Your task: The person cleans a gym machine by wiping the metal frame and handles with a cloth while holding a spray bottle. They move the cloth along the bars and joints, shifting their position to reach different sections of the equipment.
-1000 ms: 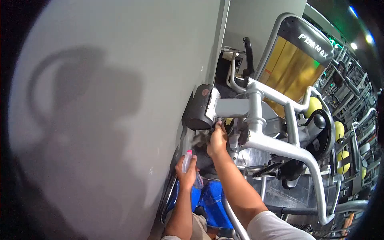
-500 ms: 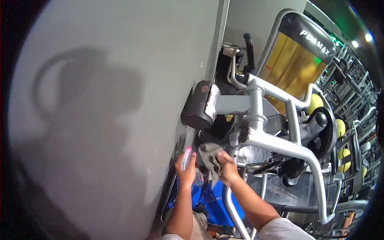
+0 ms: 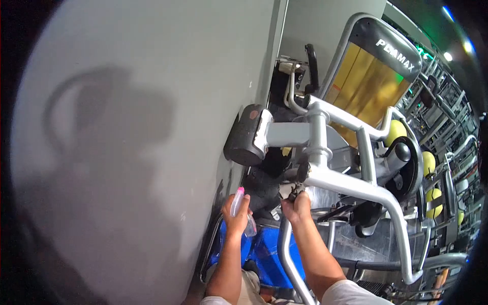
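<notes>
My left hand [image 3: 236, 216] is closed around a clear spray bottle [image 3: 251, 226] with a pink tip, beside the grey wall. To its right, my right hand [image 3: 299, 206] grips a grey cloth [image 3: 287, 191] with dark markings, bunched up and mostly hidden by the fingers. That hand is at the silver frame [image 3: 351, 182] of a gym machine, just below the worn end of its tube. A black cylindrical pad [image 3: 245, 136] with torn covering is above both hands.
The grey wall [image 3: 127, 203] fills the left side and carries a shadow. Blue padding [image 3: 274, 254] lies below my hands. A curved silver leg [image 3: 285, 249] rises by my right forearm. Behind stands a yellow-panelled machine tower [image 3: 373, 76]; yellow balls [image 3: 395, 133] are at the right.
My right hand has moved right with the cloth, from beside the frame to the spot under the tube end. My left hand keeps the bottle in nearly the same place. The view has shifted slightly.
</notes>
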Action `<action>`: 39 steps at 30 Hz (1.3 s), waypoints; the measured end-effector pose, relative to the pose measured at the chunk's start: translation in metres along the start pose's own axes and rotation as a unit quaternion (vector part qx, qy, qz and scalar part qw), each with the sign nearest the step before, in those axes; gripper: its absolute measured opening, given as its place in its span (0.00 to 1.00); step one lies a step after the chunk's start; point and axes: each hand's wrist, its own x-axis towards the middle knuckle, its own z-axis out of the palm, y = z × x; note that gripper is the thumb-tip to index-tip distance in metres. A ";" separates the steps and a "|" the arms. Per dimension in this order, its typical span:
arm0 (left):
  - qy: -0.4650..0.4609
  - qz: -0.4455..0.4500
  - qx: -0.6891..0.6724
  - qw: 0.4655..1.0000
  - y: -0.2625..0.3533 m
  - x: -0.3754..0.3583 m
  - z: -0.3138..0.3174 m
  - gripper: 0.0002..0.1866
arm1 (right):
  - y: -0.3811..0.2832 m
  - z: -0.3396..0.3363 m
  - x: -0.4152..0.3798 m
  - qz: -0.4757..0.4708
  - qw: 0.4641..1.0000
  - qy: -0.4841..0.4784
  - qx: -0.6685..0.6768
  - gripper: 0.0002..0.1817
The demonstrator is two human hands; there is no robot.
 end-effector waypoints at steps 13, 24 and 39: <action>0.009 0.099 0.048 0.994 -0.008 0.007 -0.002 0.10 | 0.020 0.040 -0.100 0.121 0.962 -0.193 -0.152 0.23; -0.015 0.005 -0.009 1.000 -0.003 0.000 0.003 0.10 | 0.007 0.002 -0.004 0.009 0.999 -0.032 0.021 0.18; -0.007 0.022 -0.023 0.999 -0.004 0.002 -0.002 0.10 | -0.078 0.097 -0.167 -0.476 0.632 -0.234 -0.565 0.24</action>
